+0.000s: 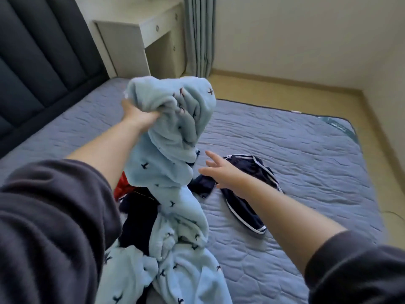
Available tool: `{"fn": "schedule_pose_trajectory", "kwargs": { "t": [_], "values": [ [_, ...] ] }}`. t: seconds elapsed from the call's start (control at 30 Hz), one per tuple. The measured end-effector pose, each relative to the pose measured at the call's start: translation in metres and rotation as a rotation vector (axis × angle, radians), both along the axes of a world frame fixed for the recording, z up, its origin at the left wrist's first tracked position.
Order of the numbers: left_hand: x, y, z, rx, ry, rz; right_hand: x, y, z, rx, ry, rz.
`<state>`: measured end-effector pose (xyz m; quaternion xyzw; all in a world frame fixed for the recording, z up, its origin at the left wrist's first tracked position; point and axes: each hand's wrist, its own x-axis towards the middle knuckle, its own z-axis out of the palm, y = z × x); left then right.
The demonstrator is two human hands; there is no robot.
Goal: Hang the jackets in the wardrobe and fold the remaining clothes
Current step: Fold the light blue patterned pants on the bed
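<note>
a light blue fleece garment (pixel 173 132), printed with small dark bird shapes, is held bunched in the left grip (pixel 135 116), whose fingers are curled deep into the fabric. its upper part is lifted above the bed (pixel 306 154), while the rest trails down into a heap at the near edge of the mattress. the right grip (pixel 219 172) is held open with its fingers spread and straight, and nothing is carried in it. it is seen just beside the hanging blue fabric and above a navy garment with white stripes (pixel 247 205), which is spread crumpled on the quilted grey-blue cover. whether the blue fabric is touched by those fingertips cannot be told. a red garment (pixel 122 185) and a dark navy garment (pixel 138 218) are partly covered by the blue fleece in the heap. both forearms are bared by pushed-up dark grey sleeves (pixel 43 216). a dark padded headboard (pixel 32 62) is seen at the left. a white bench with drawers (pixel 151 29) is set beside it, and a grey curtain (pixel 197 36) is hung just beside that.
</note>
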<state>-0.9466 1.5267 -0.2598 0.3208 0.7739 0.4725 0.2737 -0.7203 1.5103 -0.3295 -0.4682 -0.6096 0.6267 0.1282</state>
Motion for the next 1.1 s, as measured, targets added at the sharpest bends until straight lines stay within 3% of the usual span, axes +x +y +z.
{"fn": "schedule_pose_trajectory", "kwargs": {
  "t": [0.07, 0.3, 0.43, 0.53, 0.63, 0.8, 0.97, 1.1],
  "values": [
    [-0.015, -0.022, -0.057, -0.27, 0.031, -0.018, -0.005, -0.01, -0.04, -0.042, -0.081, 0.017],
    [-0.036, -0.161, -0.259, -0.895, 0.165, -0.253, -0.019, -0.075, -0.194, -0.21, -0.279, 0.161],
    [-0.044, -0.223, -0.34, -1.136, 0.308, -0.298, -0.042, -0.119, -0.268, -0.129, -0.337, 0.248],
    [-0.037, -0.253, -0.381, -1.153, 0.393, -0.375, -0.075, -0.138, -0.307, -0.006, -0.203, 0.14],
    [-0.035, -0.273, -0.408, -1.051, 0.54, -0.504, -0.108, -0.14, -0.328, -0.032, -0.102, 0.063],
    [-0.055, -0.287, -0.417, -0.867, 0.418, -0.489, -0.132, -0.132, -0.345, -0.001, -0.269, -0.037],
    [-0.035, -0.298, -0.388, -0.968, 0.658, -0.541, -0.108, -0.14, -0.308, -0.068, -0.234, 0.026],
    [-0.009, -0.296, -0.344, -1.067, 0.781, -0.612, -0.075, -0.112, -0.229, -0.138, -0.043, -0.092]
  ]
}}
